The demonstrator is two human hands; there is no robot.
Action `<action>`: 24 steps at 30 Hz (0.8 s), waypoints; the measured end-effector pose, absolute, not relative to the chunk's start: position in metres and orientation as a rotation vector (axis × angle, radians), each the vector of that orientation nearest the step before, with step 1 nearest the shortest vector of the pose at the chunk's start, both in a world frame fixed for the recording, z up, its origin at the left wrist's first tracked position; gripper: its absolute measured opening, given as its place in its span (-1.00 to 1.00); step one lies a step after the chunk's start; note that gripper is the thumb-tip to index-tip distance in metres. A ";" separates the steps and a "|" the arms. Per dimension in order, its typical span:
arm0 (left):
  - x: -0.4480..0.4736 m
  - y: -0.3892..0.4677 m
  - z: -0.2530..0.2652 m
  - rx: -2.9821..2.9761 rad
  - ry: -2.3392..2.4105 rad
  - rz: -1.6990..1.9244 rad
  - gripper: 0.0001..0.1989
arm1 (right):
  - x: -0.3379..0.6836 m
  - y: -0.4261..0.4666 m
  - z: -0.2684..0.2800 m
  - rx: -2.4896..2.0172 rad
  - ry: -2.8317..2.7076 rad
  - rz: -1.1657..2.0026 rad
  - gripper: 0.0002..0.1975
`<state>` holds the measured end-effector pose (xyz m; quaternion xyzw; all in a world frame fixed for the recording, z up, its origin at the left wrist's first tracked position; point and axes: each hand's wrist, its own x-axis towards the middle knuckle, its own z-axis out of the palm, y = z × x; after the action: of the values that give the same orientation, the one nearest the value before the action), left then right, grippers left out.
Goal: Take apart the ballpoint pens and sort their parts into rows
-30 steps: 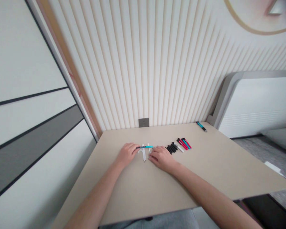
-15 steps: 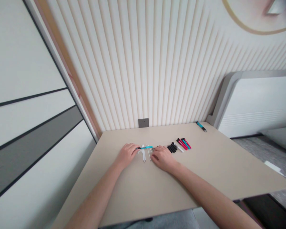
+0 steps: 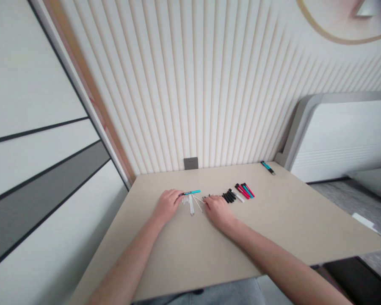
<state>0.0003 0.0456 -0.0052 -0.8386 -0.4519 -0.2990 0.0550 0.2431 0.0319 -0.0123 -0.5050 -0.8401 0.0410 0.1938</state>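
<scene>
My left hand (image 3: 167,204) pinches a blue and black pen barrel (image 3: 194,192), which points right, just above the table. Below it lie flat white strips (image 3: 191,206) and small whitish pieces (image 3: 184,201). Closed fingertips of my right hand (image 3: 219,209) meet the end of a thin white pen refill (image 3: 199,199); it slants up to the left, near the barrel's tip. Another thin white stick (image 3: 197,205) lies below it. Small dark pieces (image 3: 206,197) show just behind my right fingers, partly hidden. To the right sit several short black pieces (image 3: 228,196).
Right of the black pieces are a white barrel (image 3: 239,196), pink barrels (image 3: 242,191) and a blue one (image 3: 247,192). A blue and black pen (image 3: 268,167) lies at the table's back right corner. Behind the table (image 3: 273,237) rises a ribbed wall with a socket (image 3: 191,163).
My left hand has shifted slightly left and up with the barrel. A thin white refill now slants between the barrel and my right fingertips, where the sticks lay more upright before.
</scene>
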 end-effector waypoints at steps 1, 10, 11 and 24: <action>-0.001 0.046 -0.005 -2.518 -1.390 -0.928 -0.81 | 0.245 0.033 -0.011 -1.388 -2.333 0.147 -0.80; -0.004 0.046 -0.005 -2.390 -1.535 -1.059 -0.81 | 0.283 0.053 0.001 -1.085 -1.987 0.461 -0.77; -0.004 0.046 -0.005 -2.394 -1.539 -1.056 -0.81 | 0.287 0.055 0.001 -1.075 -1.969 0.466 -0.77; -0.004 0.047 -0.005 -2.427 -1.516 -1.050 -0.81 | 0.289 0.056 0.000 -0.932 -1.961 0.489 -0.80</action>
<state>-0.0036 0.0469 -0.0048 -0.7954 -0.4969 -0.3440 0.0468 0.2888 0.0565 0.0001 -0.3757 -0.7904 0.1969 0.4420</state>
